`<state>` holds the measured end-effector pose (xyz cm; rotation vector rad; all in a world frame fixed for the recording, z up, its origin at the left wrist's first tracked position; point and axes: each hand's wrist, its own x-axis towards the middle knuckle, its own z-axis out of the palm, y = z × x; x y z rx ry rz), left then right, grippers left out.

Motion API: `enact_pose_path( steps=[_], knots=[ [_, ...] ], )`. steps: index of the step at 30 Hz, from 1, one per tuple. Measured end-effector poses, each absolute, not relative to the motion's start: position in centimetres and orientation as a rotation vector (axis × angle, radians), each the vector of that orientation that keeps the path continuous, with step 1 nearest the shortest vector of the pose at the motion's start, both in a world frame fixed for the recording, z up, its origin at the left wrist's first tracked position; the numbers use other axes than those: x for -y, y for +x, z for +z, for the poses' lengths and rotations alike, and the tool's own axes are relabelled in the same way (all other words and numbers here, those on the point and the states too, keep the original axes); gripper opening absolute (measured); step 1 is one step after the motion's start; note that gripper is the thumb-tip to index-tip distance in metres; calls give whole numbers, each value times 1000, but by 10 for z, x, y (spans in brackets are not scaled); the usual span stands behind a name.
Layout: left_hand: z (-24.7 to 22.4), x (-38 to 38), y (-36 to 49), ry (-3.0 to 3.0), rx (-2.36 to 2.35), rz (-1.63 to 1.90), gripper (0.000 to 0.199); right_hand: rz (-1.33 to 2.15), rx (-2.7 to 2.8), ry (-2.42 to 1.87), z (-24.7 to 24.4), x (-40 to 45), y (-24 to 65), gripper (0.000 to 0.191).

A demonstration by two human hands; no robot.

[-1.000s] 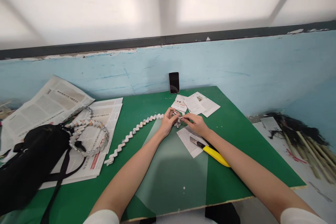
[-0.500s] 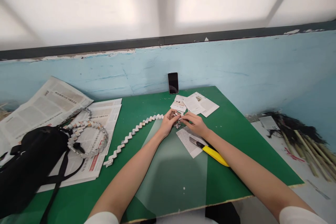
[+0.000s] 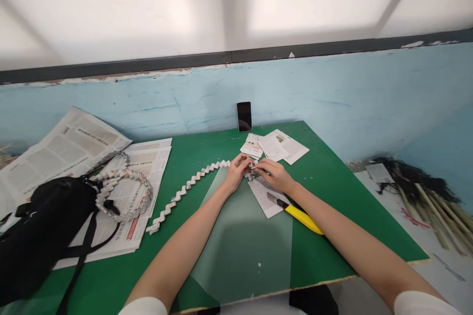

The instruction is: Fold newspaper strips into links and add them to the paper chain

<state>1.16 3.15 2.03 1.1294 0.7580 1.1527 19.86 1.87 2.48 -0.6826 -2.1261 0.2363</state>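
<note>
A zigzag chain of folded paper point(image 3: 184, 190) runs across the green table point(image 3: 325, 177) up to my left hand point(image 3: 236, 172). The fingers of that hand are closed on the chain's end. My right hand point(image 3: 274, 174) meets it from the other side, thumb and fingertips pinching a small folded bit of the paper between the two hands. Exactly how the folds sit there is too small to make out. Below my right hand lie a grey printed paper sheet point(image 3: 263, 198) and a yellow utility knife point(image 3: 303, 219), its blade resting over the sheet.
Cut newspaper pieces point(image 3: 290, 146) lie beyond my hands, and a phone point(image 3: 244, 116) leans on the wall. At left are newspapers point(image 3: 155, 157), a looped paper chain point(image 3: 146, 202) and a black bag point(image 3: 55, 221). Sticks point(image 3: 439, 211) lie right of the table.
My fingers have shifted very slightly around the folded paper, both hands staying in the same place. The chain, knife and sheets look unmoved.
</note>
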Motion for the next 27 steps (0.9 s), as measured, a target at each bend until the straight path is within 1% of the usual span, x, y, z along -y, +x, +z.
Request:
enact_pose_path(
  steps=[4,9,17,22,27],
  knots=[
    [19,-34,12,1122,-770,1142,27,108,2243,-666,28,-18,199,19],
    [19,-34,12,1122,-800,1120,31,-88,2326,-635,33,-16,197,18],
    [20,-33,12,1042,-688,1139,27,-157,2372,-633,37,-15,194,19],
    [16,-35,13,1031,-724,1147,27,-270,2403,-648,36,-15,195,15],
    [13,-37,14,984,-692,1167,26,-274,2430,-652,36,-18,197,19]
  ],
)
